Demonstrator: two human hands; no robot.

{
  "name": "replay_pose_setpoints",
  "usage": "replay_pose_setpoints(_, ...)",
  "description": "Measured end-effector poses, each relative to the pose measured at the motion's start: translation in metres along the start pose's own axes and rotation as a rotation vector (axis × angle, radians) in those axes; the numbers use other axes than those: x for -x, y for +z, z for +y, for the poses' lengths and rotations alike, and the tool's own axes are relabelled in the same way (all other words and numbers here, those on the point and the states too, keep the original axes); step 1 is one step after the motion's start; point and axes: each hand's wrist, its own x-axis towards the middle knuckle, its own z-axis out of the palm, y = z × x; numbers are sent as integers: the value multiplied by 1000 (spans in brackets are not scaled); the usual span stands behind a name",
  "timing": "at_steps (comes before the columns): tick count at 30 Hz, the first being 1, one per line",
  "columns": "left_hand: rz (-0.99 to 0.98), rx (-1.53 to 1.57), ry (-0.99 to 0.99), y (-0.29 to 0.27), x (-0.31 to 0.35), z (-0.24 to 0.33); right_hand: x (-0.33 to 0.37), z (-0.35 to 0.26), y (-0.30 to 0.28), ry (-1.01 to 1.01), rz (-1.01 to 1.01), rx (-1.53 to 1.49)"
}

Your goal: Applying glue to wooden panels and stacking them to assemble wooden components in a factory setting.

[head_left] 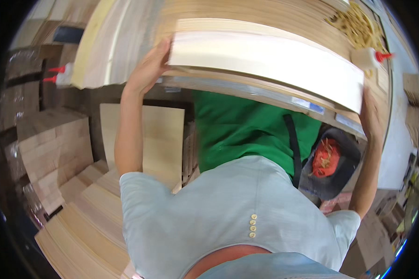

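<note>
Board, upper centre to right of frame: left hand part-curled, holding its left end; right hand at its right end (fingers mostly hidden, can't tell how closed). Looks mid-handling, not yet released.

Your arms reach forward, spread well apart. Your left forearm runs almost straight ahead, its wrist bending inward, and your left hand angles rightward in a grip, fingers together. Your right forearm slants slightly outward; your right hand grips too, its fingers mostly hidden.
</note>
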Motion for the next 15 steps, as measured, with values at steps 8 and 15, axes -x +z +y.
replay_pose_setpoints(8,202,124,-24,-15,1,-11,-19,4,36,56,48,39)
replay_pose_setpoints(15,195,153,-21,-9,7,-22,11,-14,63,41,11,-110)
